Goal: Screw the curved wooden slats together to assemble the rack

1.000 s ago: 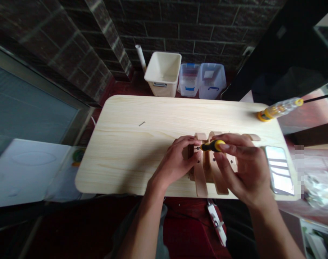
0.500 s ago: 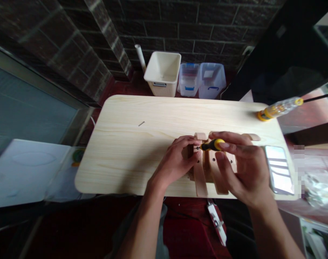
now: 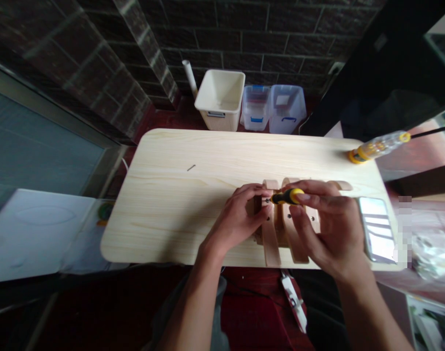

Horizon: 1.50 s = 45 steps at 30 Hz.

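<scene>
A yellow-and-black screwdriver [image 3: 286, 196] is gripped between the thumb and fingers of my right hand [image 3: 334, 222]. Its tip meets a screw at the upper part of the left wooden slat [image 3: 271, 243]. My left hand [image 3: 240, 212] pinches that slat from the left, thumb and fingers on either side of the screw. The slat belongs to a small wooden assembly with curved, rounded slats. A second slat [image 3: 295, 241] runs beside it and shows a dark screw hole. My right hand partly covers the slats further right.
On the pale wooden table [image 3: 152, 209] lies one loose screw [image 3: 191, 167]. A phone [image 3: 378, 229] rests to the right, and a clear-and-yellow screwdriver case [image 3: 378, 147] stands at the back right. Beyond the far edge are a cream bin [image 3: 220, 97] and two clear plastic boxes [image 3: 287, 109].
Almost nothing differs. Both hands, the screwdriver and the wooden assembly keep their places, with only a slight shift of the whole view.
</scene>
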Each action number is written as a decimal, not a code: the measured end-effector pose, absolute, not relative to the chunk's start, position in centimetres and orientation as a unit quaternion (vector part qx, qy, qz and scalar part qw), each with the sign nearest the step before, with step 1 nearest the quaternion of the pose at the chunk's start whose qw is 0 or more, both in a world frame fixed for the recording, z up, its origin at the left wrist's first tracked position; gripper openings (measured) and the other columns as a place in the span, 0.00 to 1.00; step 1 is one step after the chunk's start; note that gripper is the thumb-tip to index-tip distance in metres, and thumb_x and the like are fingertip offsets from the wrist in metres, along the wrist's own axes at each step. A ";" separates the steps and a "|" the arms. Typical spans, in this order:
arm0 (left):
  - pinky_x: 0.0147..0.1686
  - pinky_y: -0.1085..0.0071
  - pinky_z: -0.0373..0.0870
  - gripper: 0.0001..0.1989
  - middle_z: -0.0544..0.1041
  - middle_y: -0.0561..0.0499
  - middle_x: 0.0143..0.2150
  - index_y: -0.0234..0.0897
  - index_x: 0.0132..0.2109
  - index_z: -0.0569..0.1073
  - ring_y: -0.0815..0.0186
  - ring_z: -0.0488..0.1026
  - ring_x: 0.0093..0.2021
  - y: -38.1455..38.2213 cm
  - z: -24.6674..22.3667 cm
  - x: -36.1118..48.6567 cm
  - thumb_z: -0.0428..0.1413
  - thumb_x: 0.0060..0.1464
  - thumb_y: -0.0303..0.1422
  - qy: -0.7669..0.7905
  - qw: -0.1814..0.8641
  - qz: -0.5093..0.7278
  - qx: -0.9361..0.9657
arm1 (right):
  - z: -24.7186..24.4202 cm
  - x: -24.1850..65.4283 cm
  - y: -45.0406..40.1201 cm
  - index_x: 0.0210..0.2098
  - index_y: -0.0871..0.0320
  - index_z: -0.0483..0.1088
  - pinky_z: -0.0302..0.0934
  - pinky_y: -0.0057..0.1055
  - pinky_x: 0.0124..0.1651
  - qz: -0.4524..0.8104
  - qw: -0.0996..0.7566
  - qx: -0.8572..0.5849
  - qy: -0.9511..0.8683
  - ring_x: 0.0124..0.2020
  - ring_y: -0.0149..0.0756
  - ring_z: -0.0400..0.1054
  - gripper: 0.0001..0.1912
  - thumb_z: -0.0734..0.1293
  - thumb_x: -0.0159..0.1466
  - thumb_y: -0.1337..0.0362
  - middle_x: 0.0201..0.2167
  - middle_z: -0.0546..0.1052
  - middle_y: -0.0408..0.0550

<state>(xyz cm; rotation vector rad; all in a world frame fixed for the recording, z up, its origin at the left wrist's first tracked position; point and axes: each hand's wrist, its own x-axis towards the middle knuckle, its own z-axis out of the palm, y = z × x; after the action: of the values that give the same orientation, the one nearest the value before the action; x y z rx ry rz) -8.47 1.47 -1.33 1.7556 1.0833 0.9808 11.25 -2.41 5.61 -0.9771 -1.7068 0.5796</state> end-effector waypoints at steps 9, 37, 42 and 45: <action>0.69 0.54 0.72 0.14 0.81 0.46 0.61 0.46 0.56 0.80 0.56 0.77 0.65 1.5 -1.1 -8.4 0.65 0.64 0.32 0.434 0.419 0.390 0.695 | 5.3 11.5 -2.3 0.58 0.46 0.72 0.77 0.52 0.58 0.237 0.511 -0.421 -0.710 0.59 0.47 0.77 0.22 0.71 0.70 0.75 0.55 0.79 0.49; 0.67 0.54 0.71 0.16 0.80 0.46 0.59 0.42 0.54 0.77 0.55 0.76 0.63 2.2 -1.6 -8.0 0.63 0.60 0.28 0.418 0.393 0.394 0.718 | 6.0 11.5 -2.0 0.63 0.49 0.65 0.74 0.40 0.61 0.260 0.487 -0.374 -0.745 0.62 0.40 0.75 0.30 0.66 0.69 0.83 0.57 0.77 0.52; 0.66 0.52 0.72 0.15 0.78 0.45 0.57 0.40 0.51 0.76 0.53 0.76 0.62 3.0 -0.6 -7.9 0.63 0.57 0.26 0.426 0.431 0.350 0.715 | 6.3 11.6 -1.7 0.62 0.49 0.64 0.75 0.43 0.60 0.271 0.470 -0.364 -0.757 0.61 0.42 0.75 0.29 0.64 0.70 0.83 0.57 0.76 0.53; 0.67 0.51 0.72 0.15 0.78 0.43 0.56 0.40 0.49 0.75 0.51 0.76 0.62 3.4 -0.2 -8.0 0.63 0.55 0.26 0.428 0.454 0.320 0.713 | 6.4 11.7 -1.6 0.63 0.49 0.64 0.75 0.45 0.60 0.272 0.461 -0.356 -0.766 0.61 0.42 0.74 0.29 0.64 0.69 0.83 0.56 0.75 0.53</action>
<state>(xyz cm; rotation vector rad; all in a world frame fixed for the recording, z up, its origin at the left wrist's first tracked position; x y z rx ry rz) -7.95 3.39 -0.20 1.7603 1.0560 0.7890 11.68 -1.61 6.45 -0.8765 -1.8838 0.6684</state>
